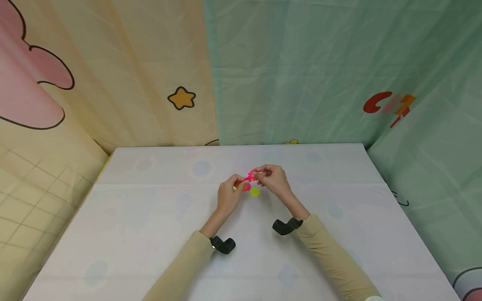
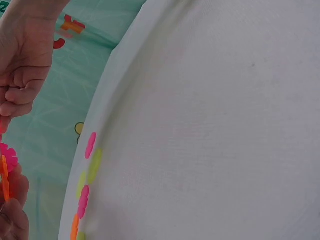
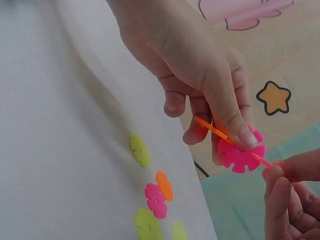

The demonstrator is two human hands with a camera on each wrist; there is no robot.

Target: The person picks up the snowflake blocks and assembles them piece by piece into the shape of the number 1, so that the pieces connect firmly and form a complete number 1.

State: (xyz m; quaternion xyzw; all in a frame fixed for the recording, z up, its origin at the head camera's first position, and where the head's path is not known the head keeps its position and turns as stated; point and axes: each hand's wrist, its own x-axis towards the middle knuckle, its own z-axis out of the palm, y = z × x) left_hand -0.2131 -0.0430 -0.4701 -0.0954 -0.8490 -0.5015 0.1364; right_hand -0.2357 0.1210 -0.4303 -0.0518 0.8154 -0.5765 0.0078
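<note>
Thumb and fingers of my right hand (image 1: 274, 179) pinch a pink notched snowflake disc (image 3: 242, 156). An orange disc (image 3: 209, 128), seen edge-on, joins it under the thumb. From the other side my left hand (image 1: 228, 196) pinches a pink piece (image 3: 261, 160), also edge-on, whose end meets the pink disc's rim. The left wrist view has both hands at its left edge, with a pink disc (image 2: 10, 156) and an orange one (image 2: 5, 177) by the left fingers; much of the joined pieces is cut off there.
Loose discs lie on the white-covered table (image 1: 150, 234) below the hands: a yellow-green one (image 3: 140, 149), an orange one (image 3: 164, 186), a pink one (image 3: 156, 201) and more yellow-green ones (image 3: 148, 225). Printed curtains (image 1: 286, 75) hang behind the table's far edge.
</note>
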